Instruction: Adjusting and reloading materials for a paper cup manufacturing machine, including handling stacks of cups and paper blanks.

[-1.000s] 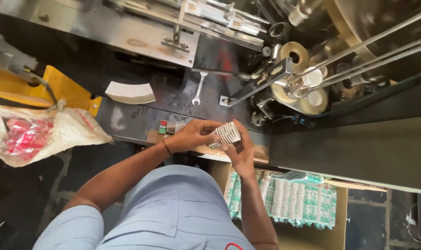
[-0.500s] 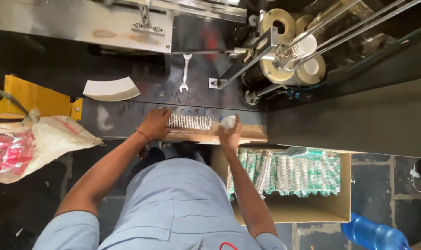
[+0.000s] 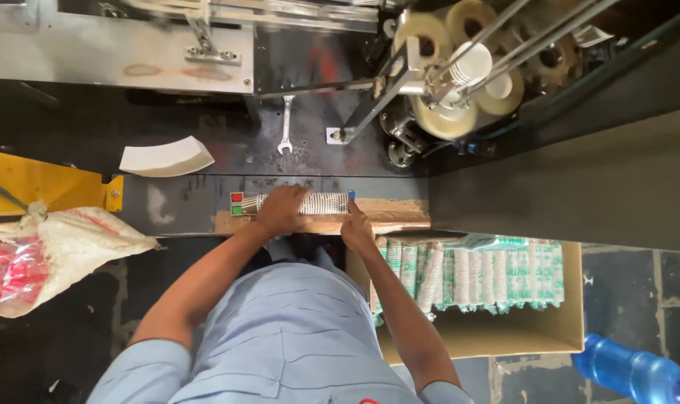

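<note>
The row of nested paper cups lies on its side along a cardboard strip at the bench edge. Your left hand rests over the row's left part, fingers curled on it; your right hand presses flat against its right end, not pinching. Keep both ends pushed toward each other so the row stays straight and tight. Hold it level; packed sleeves fill the carton below your right arm. A wrench lies beyond.
</note>
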